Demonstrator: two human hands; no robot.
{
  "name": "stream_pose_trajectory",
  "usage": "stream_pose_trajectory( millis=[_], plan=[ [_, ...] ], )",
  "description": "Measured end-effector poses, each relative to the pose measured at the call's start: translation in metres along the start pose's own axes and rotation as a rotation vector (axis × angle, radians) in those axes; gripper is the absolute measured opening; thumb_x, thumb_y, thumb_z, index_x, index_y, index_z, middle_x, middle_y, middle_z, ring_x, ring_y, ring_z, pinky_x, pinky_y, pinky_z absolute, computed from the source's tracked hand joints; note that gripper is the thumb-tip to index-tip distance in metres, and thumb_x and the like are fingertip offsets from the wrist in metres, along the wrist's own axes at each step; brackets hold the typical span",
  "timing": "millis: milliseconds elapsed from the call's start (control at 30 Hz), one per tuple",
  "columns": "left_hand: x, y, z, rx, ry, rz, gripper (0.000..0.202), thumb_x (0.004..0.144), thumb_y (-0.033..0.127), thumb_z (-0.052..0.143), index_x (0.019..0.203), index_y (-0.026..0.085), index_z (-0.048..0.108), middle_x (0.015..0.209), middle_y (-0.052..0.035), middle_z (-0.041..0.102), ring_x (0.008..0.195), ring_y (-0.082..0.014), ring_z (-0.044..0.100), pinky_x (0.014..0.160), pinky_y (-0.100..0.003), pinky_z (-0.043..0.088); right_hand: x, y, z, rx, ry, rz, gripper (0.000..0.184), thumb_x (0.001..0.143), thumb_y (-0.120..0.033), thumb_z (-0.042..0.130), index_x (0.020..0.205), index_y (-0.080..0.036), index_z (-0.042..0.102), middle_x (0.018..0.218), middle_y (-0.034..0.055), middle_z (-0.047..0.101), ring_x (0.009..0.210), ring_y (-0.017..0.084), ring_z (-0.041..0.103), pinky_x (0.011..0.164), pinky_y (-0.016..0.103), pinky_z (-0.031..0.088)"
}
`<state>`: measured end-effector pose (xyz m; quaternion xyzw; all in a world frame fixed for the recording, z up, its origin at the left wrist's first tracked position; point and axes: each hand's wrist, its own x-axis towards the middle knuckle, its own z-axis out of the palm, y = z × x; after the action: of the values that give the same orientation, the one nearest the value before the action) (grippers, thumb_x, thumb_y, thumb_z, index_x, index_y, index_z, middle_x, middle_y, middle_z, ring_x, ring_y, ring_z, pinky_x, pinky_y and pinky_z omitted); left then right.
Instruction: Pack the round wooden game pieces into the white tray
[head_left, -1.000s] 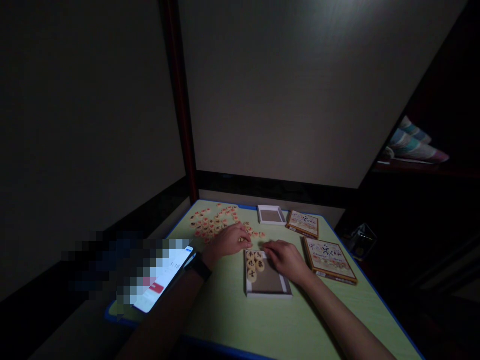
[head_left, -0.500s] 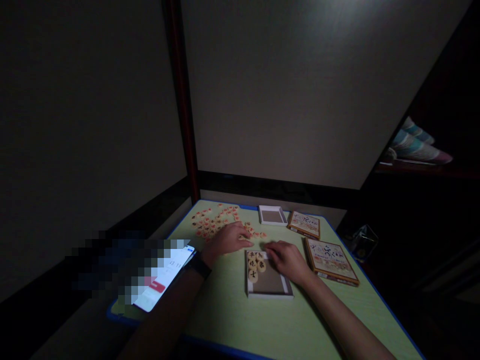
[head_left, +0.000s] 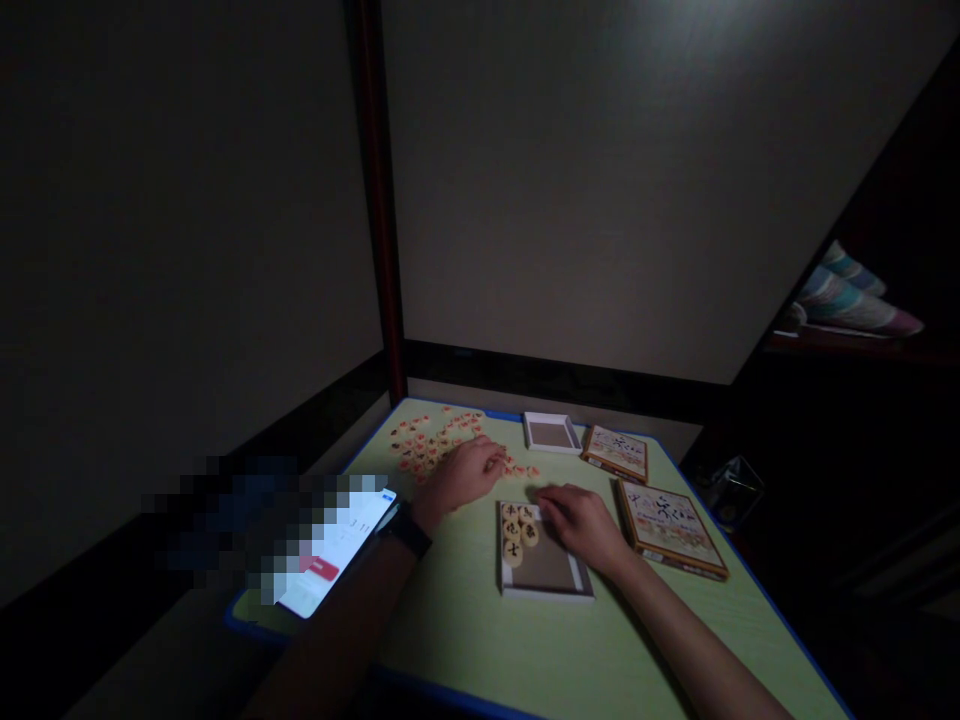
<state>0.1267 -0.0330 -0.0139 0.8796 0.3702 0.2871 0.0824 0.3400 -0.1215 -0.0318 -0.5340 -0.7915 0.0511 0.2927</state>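
Note:
My left hand [head_left: 469, 470], a dark band on its wrist, is over the near right side of a spread of round Chinese chess pieces [head_left: 411, 436]. Its fingers are curled together, and whatever is in them is hidden. Red and black characters mark the loose pieces. Over the far right corner of a shallow open box [head_left: 544, 572], my right hand [head_left: 579, 518] is closed with fingertips pressed together; I cannot make out anything between them. Several black-marked pieces [head_left: 513, 551] lie face up along the box's left side.
A second shallow box [head_left: 551, 434] stands at the table's back. Two printed box lids [head_left: 616, 453] lie on the right. At the left edge a lit phone [head_left: 337, 550] sits beside my left forearm. The green table [head_left: 457, 620] has a blue rim, with walls behind it.
My left fingers have drawn together and lifted slightly among the loose pieces. The right hand stays at the box corner. The whole view has shifted a little.

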Motion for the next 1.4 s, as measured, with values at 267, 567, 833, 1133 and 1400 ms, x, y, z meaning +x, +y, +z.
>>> stream_pose_trajectory(
  millis=[267, 567, 833, 1133, 1400],
  plan=[
    [-0.008, 0.033, 0.000, 0.191, -0.008, -0.135, 0.024, 0.097, 0.034, 0.038, 0.096, 0.021, 0.058, 0.081, -0.0045, 0.069, 0.070, -0.0180, 0.063, 0.067, -0.027, 0.046, -0.001, -0.010, 0.007, 0.050, 0.029, 0.019, 0.026, 0.091, -0.025, 0.048, 0.098, -0.019, 0.072, 0.089, 0.0078, 0.075, 0.081, 0.021, 0.069, 0.076, 0.031, 0.053],
    [-0.010, 0.046, 0.003, 0.266, -0.133, -0.115, 0.033, 0.098, 0.032, 0.030, 0.100, 0.018, 0.060, 0.079, -0.0111, 0.069, 0.075, -0.0260, 0.068, 0.070, -0.037, 0.050, 0.004, 0.008, -0.005, 0.041, 0.132, 0.125, 0.028, 0.090, -0.033, 0.049, 0.094, -0.020, 0.073, 0.093, 0.0082, 0.076, 0.083, 0.023, 0.070, 0.076, 0.033, 0.054],
    [-0.013, 0.058, 0.000, 0.184, 0.075, 0.109, 0.018, 0.089, 0.025, 0.044, 0.083, 0.018, 0.060, 0.075, -0.0076, 0.066, 0.071, -0.0213, 0.063, 0.066, -0.033, 0.049, 0.081, 0.011, -0.020, -0.156, -0.105, 0.095, 0.027, 0.088, -0.022, 0.049, 0.095, -0.018, 0.074, 0.094, 0.0071, 0.077, 0.083, 0.022, 0.071, 0.073, 0.028, 0.052],
    [-0.021, 0.079, 0.012, 0.062, 0.354, 0.461, 0.019, 0.079, 0.026, 0.051, 0.061, 0.020, 0.055, 0.053, -0.0021, 0.053, 0.051, -0.0164, 0.054, 0.048, -0.032, 0.040, 0.147, 0.007, 0.016, -0.225, -0.368, 0.024, 0.019, 0.074, -0.015, 0.063, 0.087, -0.019, 0.077, 0.072, 0.0025, 0.075, 0.067, 0.018, 0.068, 0.060, 0.022, 0.045],
    [-0.014, 0.060, -0.001, -0.014, 0.402, 0.347, 0.017, 0.077, 0.023, 0.049, 0.061, 0.020, 0.054, 0.052, -0.0024, 0.056, 0.050, -0.0155, 0.054, 0.050, -0.030, 0.041, 0.158, 0.008, 0.021, -0.234, -0.474, -0.033, 0.030, 0.071, -0.006, 0.057, 0.087, -0.020, 0.078, 0.083, 0.0021, 0.077, 0.073, 0.016, 0.069, 0.064, 0.020, 0.045]
  ],
)
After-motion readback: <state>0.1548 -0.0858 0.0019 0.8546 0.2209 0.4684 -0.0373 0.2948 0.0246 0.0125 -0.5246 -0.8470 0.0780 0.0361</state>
